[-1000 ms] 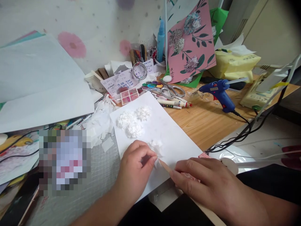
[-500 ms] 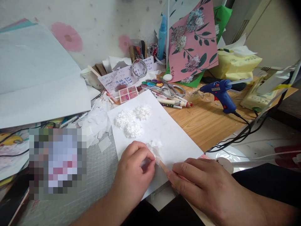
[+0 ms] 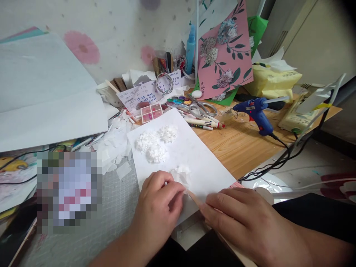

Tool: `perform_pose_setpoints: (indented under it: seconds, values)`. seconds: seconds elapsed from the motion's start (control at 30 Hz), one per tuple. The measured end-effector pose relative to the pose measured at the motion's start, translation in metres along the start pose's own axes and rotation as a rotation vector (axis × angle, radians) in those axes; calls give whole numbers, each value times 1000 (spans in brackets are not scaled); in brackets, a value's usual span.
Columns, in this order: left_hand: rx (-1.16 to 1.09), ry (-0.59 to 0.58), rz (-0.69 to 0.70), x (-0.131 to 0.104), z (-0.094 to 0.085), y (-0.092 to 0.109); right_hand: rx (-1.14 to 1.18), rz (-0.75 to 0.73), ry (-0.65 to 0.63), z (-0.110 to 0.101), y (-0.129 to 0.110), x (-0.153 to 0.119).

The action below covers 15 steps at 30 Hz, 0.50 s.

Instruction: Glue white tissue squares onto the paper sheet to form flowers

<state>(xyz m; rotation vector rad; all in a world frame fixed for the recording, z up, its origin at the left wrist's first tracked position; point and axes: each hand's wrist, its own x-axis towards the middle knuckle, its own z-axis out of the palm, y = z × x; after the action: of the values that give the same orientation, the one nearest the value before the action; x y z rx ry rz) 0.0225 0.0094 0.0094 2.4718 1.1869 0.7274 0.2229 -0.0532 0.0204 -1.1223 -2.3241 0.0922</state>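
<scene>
Three ruffled puffs (image 3: 156,151), left hand (image 3: 160,211) — pinching thin paper (image 3: 185,182), right hand (image 3: 246,220) — holding pointed stick (image 3: 195,199)

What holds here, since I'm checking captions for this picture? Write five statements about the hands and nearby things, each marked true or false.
1. The right hand holds a tan pointed stick. True.
2. The left hand rests on the blue glue gun. False: its fingertips are over the white sheet, near the stick's tip.
3. Three fluffy white clusters are grouped on the white sheet. True.
4. The blue glue gun is left of the white sheet in this view. False: it is to the right.
5. The card with dark leaves is yellow. False: it is pink.
</scene>
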Motion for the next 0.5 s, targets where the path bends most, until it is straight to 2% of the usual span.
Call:
perform_pose_setpoints:
  seconds: [0.13,0.17,0.33,0.5]
  values:
    - [51,-38,22,-1,-2,3,-10,6,136,-4,0,-6]
    - [71,-47,26,-2,-3,3,5,11,131,-5,1,-6]
    - [170,-57,44,-7,-7,6,125,4,-50,-5,10,-3]
    - [214,-65,65,-13,-9,6,70,22,22,-2,10,1]
